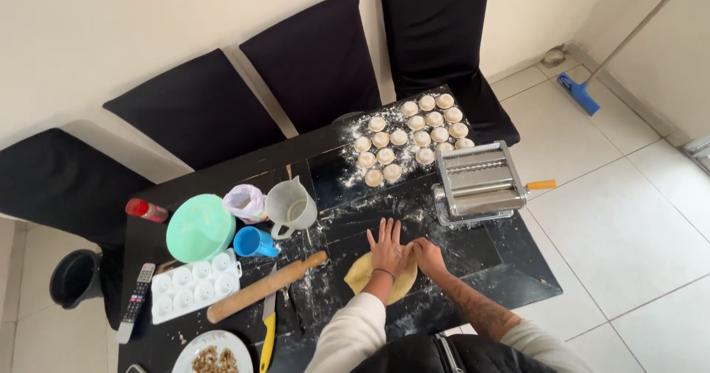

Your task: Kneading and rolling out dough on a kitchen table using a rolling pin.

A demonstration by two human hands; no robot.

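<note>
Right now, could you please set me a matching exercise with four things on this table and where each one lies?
Things:
1. dough
2. rolling pin
3. pasta machine
4. remote

Places:
A. at the table's left edge, beside the white mould
B. under both hands
C. at the right side, below the rows of filled pieces
D. lying slantwise between the white mould and the dough

Pairs: 1-B, 2-D, 3-C, 4-A

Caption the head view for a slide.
Both hands, left hand and right hand, press a dough disc on a floured black table beside a pasta machine.
</note>
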